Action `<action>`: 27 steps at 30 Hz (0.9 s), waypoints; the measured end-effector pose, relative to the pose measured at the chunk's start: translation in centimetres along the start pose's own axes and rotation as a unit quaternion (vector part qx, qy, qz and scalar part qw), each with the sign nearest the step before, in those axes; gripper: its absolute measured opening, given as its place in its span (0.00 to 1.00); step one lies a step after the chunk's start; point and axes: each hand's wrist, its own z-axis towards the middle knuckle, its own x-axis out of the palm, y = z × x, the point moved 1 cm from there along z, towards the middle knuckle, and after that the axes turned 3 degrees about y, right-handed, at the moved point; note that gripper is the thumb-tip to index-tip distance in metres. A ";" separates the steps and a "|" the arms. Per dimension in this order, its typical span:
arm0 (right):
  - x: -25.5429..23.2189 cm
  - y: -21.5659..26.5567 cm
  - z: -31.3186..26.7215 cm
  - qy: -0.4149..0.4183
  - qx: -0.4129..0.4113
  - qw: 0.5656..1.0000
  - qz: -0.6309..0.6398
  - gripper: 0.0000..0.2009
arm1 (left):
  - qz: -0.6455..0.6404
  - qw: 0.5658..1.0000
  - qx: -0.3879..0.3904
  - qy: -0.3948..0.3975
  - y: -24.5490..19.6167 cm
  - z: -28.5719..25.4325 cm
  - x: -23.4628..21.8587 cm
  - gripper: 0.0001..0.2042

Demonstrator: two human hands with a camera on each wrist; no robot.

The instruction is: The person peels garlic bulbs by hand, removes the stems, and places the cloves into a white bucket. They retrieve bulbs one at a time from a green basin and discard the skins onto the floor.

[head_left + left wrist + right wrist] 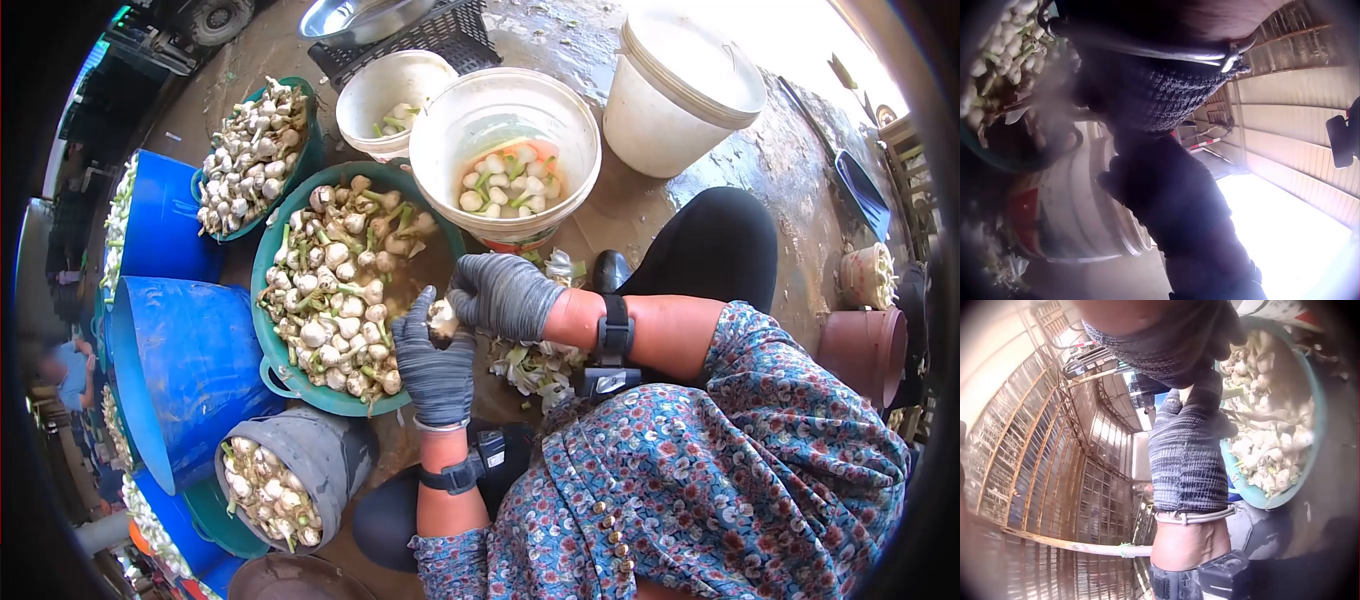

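Observation:
A whitish garlic bulb (442, 318) is held in my left hand (437, 372), its gloved thumb and fingers curled round it. My right hand (515, 298), in a matching grey striped glove, meets the bulb from the right with bent fingers at its side. Both hands are over the near right edge of a green tub (345, 406), where many garlic bulbs (335, 290) lie in murky water. In the right wrist view, the left hand (1188, 462) and the right hand (1166, 350) come together, hiding most of the bulb.
A white bucket (430, 145) with trimmed bulbs in liquid stands beyond the hands, beside a smaller white bucket (365, 115) and a lidded one (650, 115). Blue containers (195, 360) and a grey bucket (345, 445) of garlic are left. Peelings (540, 375) litter the floor.

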 end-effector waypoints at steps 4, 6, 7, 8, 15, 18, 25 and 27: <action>-0.5 -4.5 2.1 -0.007 0.052 0.998 0.016 0.13 | -0.284 0.956 -0.068 0.032 1.5 -0.4 -0.5 0.26; -1.4 -5.8 1.7 0.011 0.045 0.993 -0.108 0.08 | -0.437 0.892 -0.103 0.058 2.3 -0.7 -0.9 0.27; -2.3 -5.1 1.3 0.025 0.046 0.987 -0.149 0.08 | -0.470 0.873 -0.108 0.066 2.1 -0.8 -1.2 0.27; -2.7 -4.2 1.0 0.028 0.044 0.987 -0.150 0.08 | -0.470 0.874 -0.108 0.063 1.9 -0.8 -1.4 0.27; -2.4 0.8 -1.6 -0.003 -0.227 0.972 -0.066 0.09 | -0.299 0.948 -0.056 0.089 1.3 -0.9 -0.9 0.23; -1.5 0.6 -2.1 -0.015 -0.225 0.973 -0.051 0.08 | -0.310 0.943 -0.072 0.099 2.2 -1.2 -0.4 0.23; -0.6 0.5 -1.7 -0.015 -0.135 0.990 -0.036 0.08 | -0.227 0.964 -0.051 0.131 0.4 -1.2 -1.0 0.22; -0.5 0.3 -1.6 -0.006 -0.081 0.997 0.007 0.09 | -0.216 0.964 -0.057 0.142 -0.3 -1.2 -1.1 0.23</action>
